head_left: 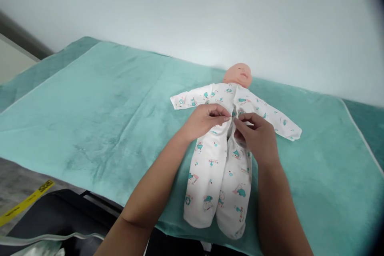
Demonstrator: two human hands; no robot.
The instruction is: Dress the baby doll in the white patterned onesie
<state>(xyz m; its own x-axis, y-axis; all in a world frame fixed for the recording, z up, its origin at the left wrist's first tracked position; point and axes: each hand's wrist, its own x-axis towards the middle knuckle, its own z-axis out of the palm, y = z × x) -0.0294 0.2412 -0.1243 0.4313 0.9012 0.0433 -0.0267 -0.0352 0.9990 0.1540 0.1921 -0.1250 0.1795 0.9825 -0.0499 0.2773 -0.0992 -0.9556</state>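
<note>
A baby doll [238, 74] lies on its back, its head toward the wall. It wears a white footed romper [207, 176] printed with small teal and pink figures, sleeves spread to both sides. At the romper's front, around the belly, my left hand [208, 120] pinches one edge of the opening between thumb and fingers. My right hand [258, 134] pinches the facing edge a short way to the right, fingers bent. A gap in the cloth shows between and just below the hands. Any fastener at the fingertips is too small to make out.
A teal plush blanket [99, 104] covers the table or bed under the doll. Behind it rises a white wall [192, 12]. At the lower left are a black padded seat [60, 212] and a yellow strip [27, 203] on the floor.
</note>
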